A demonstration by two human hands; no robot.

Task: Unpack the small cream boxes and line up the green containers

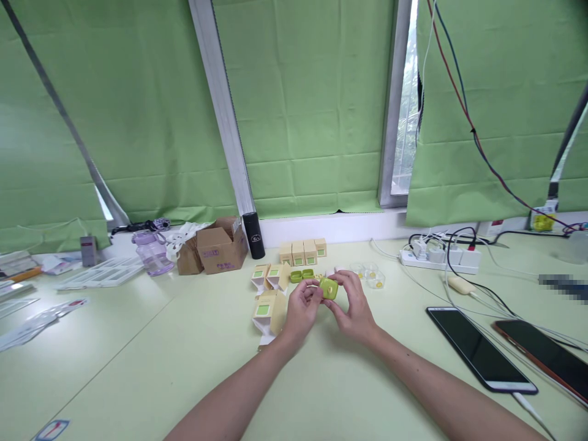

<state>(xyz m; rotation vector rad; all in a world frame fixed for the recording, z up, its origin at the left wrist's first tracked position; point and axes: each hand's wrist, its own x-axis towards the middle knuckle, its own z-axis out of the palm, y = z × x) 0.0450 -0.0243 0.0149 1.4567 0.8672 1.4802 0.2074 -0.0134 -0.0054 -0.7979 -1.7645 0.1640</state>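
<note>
Between both hands I hold a small green square case [329, 288] above the table. The fingers of my left hand [303, 306] grip its left side. My right hand [353, 306] pinches its right edge with thumb and fingers. Just behind it on the table lie small green trays [302, 275]. To the left stand opened cream cardboard boxes [270, 311] with green labels. A row of closed cream boxes [303, 252] is farther back. Clear round containers with yellow spots [370, 274] sit behind my right hand.
A brown carton [223, 248], a black bottle [253, 236] and a purple jug [153, 252] stand at the back left. On the right are a power strip [441, 258], cables, a white phone [482, 349] and a dark phone [546, 352]. White trays [103, 272] lie far left.
</note>
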